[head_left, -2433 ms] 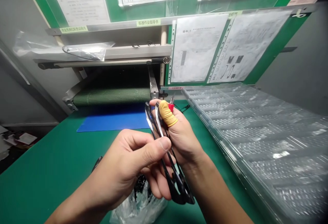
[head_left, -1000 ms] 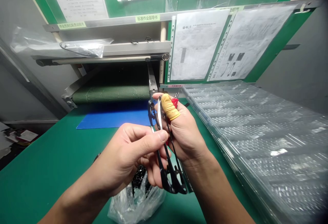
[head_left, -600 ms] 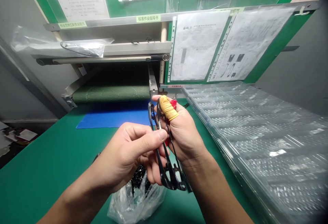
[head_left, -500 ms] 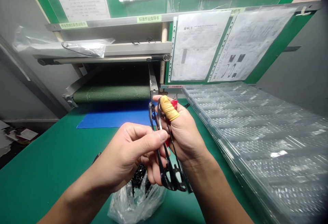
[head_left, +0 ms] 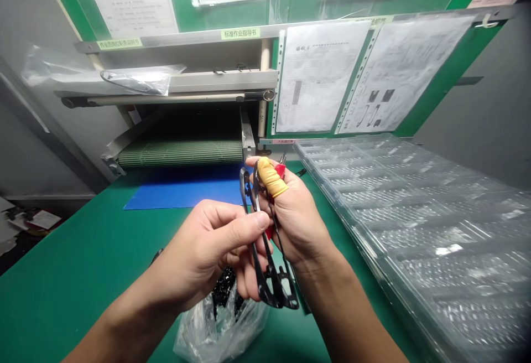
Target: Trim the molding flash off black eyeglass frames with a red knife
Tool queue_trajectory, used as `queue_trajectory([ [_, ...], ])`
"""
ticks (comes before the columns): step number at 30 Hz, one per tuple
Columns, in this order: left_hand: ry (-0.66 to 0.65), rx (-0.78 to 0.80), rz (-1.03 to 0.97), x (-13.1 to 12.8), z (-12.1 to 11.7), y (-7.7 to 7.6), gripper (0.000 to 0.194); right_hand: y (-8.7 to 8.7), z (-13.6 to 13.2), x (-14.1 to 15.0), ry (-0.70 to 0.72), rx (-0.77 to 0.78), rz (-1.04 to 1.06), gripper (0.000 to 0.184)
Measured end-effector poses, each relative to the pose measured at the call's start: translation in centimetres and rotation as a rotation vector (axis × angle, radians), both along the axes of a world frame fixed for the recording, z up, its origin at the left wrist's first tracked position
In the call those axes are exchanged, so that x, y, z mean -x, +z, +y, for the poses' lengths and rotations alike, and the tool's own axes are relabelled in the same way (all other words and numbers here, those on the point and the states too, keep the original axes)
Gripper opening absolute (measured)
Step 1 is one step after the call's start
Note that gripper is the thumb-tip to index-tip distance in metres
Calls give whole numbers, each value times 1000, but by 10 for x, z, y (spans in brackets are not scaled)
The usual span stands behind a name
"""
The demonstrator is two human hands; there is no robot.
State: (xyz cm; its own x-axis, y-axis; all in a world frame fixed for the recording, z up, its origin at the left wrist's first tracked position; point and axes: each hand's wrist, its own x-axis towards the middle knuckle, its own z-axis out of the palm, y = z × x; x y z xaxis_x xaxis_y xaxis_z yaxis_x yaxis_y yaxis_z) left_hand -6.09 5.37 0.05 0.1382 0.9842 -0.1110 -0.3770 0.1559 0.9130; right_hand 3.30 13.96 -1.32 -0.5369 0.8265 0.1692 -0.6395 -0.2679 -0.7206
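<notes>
Head view: nearest, a clear plastic bag (head_left: 219, 335) of black parts (head_left: 225, 285) sits on the green worktop (head_left: 103, 263), its mouth partly covered by my left hand (head_left: 219, 241); a clear compartmented tray (head_left: 365, 241) fills the right, contents unreadable through glare. My left grip pinches slim black frames (head_left: 269, 297), fingers closed; my right hand (head_left: 301, 213) curls shut around a red-handled tool (head_left: 280, 171), its yellow-capped thumb against the frames' upper ends. Beyond lie a blue sheet (head_left: 182, 191), conveyor belt (head_left: 182, 153) and posted papers (head_left: 323, 81)
</notes>
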Motion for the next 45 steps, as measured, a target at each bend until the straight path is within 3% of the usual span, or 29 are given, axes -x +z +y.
queue_trajectory([
  [7, 15, 12, 20, 1, 1, -2, 33, 2, 1, -1, -18, 0, -56, 15],
  [22, 69, -7, 271, 9, 2, -12, 38, -6, 8, 2, -76, -97, -224, 47],
  [29, 169, -7, 325, 22, 16, -20, 41, -5, 16, -4, -245, -167, -304, 56],
  [34, 166, -30, 361, 24, 29, -31, 42, -7, 26, -6, -263, -162, -339, 51],
  [45, 167, -178, 607, 25, 30, -23, 44, -3, 21, -6, -165, -201, -344, 33],
])
